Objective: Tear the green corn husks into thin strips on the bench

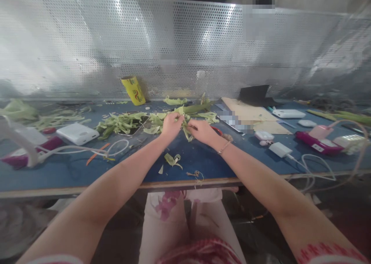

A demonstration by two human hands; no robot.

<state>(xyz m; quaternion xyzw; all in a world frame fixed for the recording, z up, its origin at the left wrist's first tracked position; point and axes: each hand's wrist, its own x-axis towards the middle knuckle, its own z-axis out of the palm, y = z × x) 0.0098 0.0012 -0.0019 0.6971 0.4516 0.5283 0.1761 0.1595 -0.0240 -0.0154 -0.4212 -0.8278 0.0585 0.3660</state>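
In the head view, pale green leafy strips (pixel 124 121) lie in a loose, tangled heap on the blue worktop (pixel 191 167), limp and curled, some broad and others narrow. The heap spreads leftward from the two hands, and a wider green leaf (pixel 197 108) lies just behind them. A curled scrap (pixel 173 160) lies apart, nearer the front edge.

The left hand (pixel 173 123) has its fingers bent and drawn together, pinching a leafy piece (pixel 188 135) at the heap's right end. The right hand (pixel 200 129) is just beside it, fingers curled in at the same piece; whether they grip it or only touch it I cannot tell.
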